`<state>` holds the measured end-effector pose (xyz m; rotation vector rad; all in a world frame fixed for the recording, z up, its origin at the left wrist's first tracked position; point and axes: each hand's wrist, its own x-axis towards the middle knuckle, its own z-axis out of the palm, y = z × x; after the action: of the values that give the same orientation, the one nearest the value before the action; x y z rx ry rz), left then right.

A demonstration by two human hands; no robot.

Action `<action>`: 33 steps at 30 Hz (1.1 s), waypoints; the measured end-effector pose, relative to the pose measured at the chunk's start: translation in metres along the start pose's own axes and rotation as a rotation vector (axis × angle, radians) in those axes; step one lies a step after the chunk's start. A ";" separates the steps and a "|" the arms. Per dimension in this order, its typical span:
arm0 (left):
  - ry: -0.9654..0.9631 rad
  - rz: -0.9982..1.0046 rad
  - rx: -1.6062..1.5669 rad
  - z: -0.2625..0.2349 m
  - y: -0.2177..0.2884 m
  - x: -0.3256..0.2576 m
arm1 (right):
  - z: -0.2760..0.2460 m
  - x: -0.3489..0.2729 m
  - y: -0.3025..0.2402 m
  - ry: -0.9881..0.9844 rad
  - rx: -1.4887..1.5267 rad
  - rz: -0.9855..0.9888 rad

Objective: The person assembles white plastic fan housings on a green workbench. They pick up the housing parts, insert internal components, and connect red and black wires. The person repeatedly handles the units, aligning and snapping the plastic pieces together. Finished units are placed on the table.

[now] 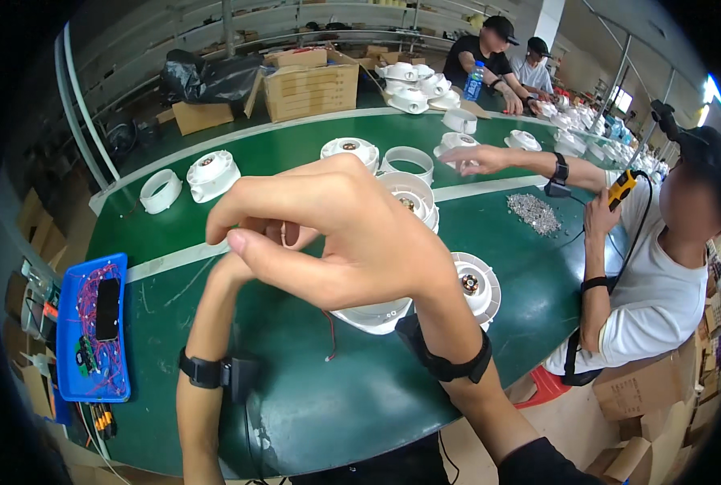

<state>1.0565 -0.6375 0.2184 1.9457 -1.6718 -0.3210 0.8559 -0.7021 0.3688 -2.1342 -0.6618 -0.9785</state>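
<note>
My right hand [344,226] is raised over the near part of the green table, fingers curled and thumb below the bent index finger. Whatever it may hold is hidden. Behind it my left hand [237,267] comes up from the lower left; its fingers are mostly covered by the right hand. Below the hands lies a white round plastic housing [372,319], partly covered, with a thin red wire [331,335] beside it. Just right of my right wrist is another white housing [480,293] with a copper-wound motor core. A further housing [415,198] shows behind my right hand.
A blue tray [68,339] with wires and a black phone [107,309] is at left. White rings [160,191] and housings [213,175] stand farther back. A screw pile [533,214] lies right, near a co-worker [659,234] reaching across with one hand and holding a yellow tool [621,191].
</note>
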 end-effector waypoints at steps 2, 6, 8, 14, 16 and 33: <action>-0.105 0.126 -0.007 0.006 0.028 -0.001 | -0.002 0.001 -0.004 -0.022 0.000 0.055; -0.196 0.258 -0.006 0.006 0.070 -0.006 | 0.004 0.004 -0.002 -0.045 -0.018 -0.013; -0.212 0.289 -0.011 0.007 0.078 -0.004 | 0.005 0.003 -0.002 -0.067 -0.032 -0.034; -0.233 0.219 0.038 -0.019 0.083 -0.015 | 0.001 0.004 -0.004 -0.122 -0.017 -0.020; -0.262 0.216 0.033 -0.018 0.081 -0.011 | -0.005 -0.006 0.001 -0.046 -0.033 0.039; 0.630 0.304 0.140 -0.110 0.139 -0.078 | 0.010 0.012 0.012 0.494 -0.132 -0.052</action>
<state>0.9817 -0.5454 0.3709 1.6090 -1.5408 0.4889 0.8753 -0.7006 0.3690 -1.8772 -0.4159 -1.5431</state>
